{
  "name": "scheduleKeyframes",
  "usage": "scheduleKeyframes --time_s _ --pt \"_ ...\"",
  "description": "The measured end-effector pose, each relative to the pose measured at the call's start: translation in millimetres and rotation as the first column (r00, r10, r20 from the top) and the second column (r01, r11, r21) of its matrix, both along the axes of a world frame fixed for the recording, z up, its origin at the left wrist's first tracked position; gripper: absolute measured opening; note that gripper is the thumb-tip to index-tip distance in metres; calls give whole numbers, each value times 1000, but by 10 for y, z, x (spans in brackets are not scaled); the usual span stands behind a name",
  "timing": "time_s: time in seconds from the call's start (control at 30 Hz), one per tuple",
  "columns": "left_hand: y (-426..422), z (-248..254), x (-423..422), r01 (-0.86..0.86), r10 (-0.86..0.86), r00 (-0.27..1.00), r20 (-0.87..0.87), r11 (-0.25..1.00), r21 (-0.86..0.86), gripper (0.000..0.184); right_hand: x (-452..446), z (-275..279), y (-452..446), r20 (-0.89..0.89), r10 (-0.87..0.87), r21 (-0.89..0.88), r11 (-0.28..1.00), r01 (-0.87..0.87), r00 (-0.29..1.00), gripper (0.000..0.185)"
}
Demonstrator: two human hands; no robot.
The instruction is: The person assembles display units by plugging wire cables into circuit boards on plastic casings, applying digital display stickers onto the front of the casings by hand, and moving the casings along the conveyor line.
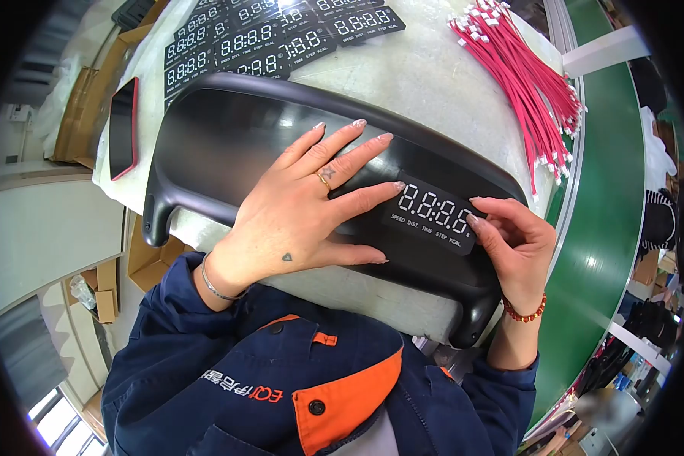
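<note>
A glossy black panel (235, 125) with curved ends lies across the table in front of me. On its right part sits a dark display label (433, 215) with white digits and words such as SPEED and TIME. My left hand (304, 197) rests spread on the panel, its index fingertip at the label's upper left corner. At the label's right edge, my right hand (517, 239) has thumb and index finger pinched together on the label's edge; the other fingers are curled behind.
More display labels (304, 42) lie overlapped at the top. A bundle of red cables (517, 91) with white connectors is at the upper right. A phone (124, 129) with a red edge lies at the left. Beyond the table's right side runs a green surface (604, 190).
</note>
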State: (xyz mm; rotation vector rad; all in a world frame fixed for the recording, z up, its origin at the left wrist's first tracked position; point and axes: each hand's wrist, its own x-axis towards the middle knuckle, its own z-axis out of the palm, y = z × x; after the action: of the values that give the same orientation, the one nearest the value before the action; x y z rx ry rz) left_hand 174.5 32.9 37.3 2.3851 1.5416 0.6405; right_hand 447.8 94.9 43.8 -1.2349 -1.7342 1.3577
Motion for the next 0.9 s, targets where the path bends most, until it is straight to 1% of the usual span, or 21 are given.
scheduleKeyframes --time_s 0.17,0.2,0.23,0.3,0.33,0.37,0.47,0.5,0.6,0.63,0.73,0.77,0.87,0.9 --pt "8 10 -14 16 -16 1000 -26 1000 5 67 -57 60 18 49 -13 -9 1000 14 999 19" --pt "1 15 0 47 -47 999 -13 999 -2 67 -53 79 8 73 -31 -5 999 32 997 18" --pt "0 27 3 37 -37 999 -36 999 -9 68 -40 91 14 89 -66 -5 998 67 994 18" --pt "14 43 15 12 -13 996 -84 1000 -11 69 -24 114 68 143 3 -57 998 6 990 18" --pt "23 41 27 40 -40 997 -73 999 -6 69 -21 130 71 163 43 -85 996 -29 986 19" --pt "22 42 29 38 -38 996 -78 999 3 67 -33 149 54 172 21 -82 997 -7 985 19" --pt "12 46 27 36 -34 995 -90 999 20 64 -109 192 4 265 -4 74 997 -16 964 12" --pt "11 47 31 28 -26 995 -96 999 21 65 -117 194 -15 270 -14 76 997 -6 963 12" --pt "8 46 40 14 -12 994 -108 1000 22 66 -133 172 -64 345 -17 245 967 -73 939 10" --pt "8 48 40 12 -10 994 -110 1000 21 66 -143 161 -74 346 -22 246 967 -68 938 10" --pt "6 48 38 8 -6 994 -113 1000 16 68 -163 115 -90 384 -173 520 852 -58 907 16" --pt "2 46 40 7 -5 994 -111 1000 16 68 -154 84 -90 386 -174 518 853 -57 906 16" --pt "9 44 39 6 -4 994 -108 1000 16 68 -119 -35 -64 264 -151 493 870 2 953 18" --pt "11 48 38 5 -4 994 -110 1000 13 68 -115 -55 -55 265 -151 492 871 2 952 18"
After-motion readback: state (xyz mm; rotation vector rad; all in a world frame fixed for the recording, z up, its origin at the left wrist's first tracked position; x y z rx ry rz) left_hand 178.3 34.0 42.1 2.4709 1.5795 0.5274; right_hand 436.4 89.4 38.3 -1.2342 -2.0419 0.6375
